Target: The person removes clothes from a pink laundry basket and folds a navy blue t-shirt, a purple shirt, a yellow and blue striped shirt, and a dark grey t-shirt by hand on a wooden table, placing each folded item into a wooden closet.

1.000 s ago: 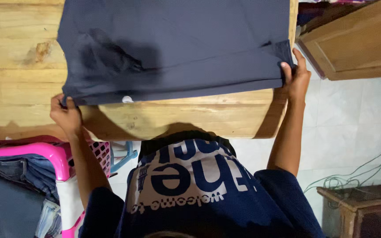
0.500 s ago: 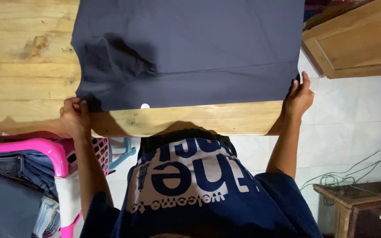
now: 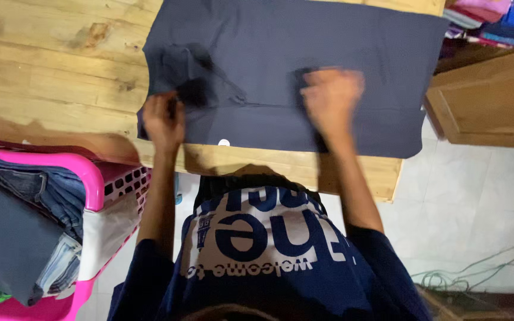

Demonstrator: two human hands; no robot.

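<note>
Dark navy garment (image 3: 304, 53) lies spread flat on the wooden counter (image 3: 49, 71), its near hem running along the counter's front edge, the right end overhanging the counter's corner. A small white tag or dot (image 3: 223, 142) shows at the near hem.

Left hand (image 3: 163, 119) is on the garment's left near corner, fingers curled down onto the cloth beside a rumpled, folded patch (image 3: 194, 74). Grip state there: fingers look bent against the fabric, but can't tell whether any cloth is actually pinched.

Right hand (image 3: 330, 95) is on the middle of the garment, palm down, motion-blurred. Fingers look spread and flat on the cloth, nothing visibly clutched; blur makes it uncertain.

Hands are well apart, both inside the garment's outline.

Surroundings: pink plastic laundry basket (image 3: 87, 178) at lower left, just beside the counter, holding folded jeans (image 3: 43, 184) and a dark folded piece (image 3: 7, 238). Wooden cabinet door (image 3: 495, 101) to the right, stacked coloured clothes (image 3: 495, 18) above it. White tiled floor (image 3: 465, 202) below, with cables (image 3: 477, 267) at lower right.
</note>
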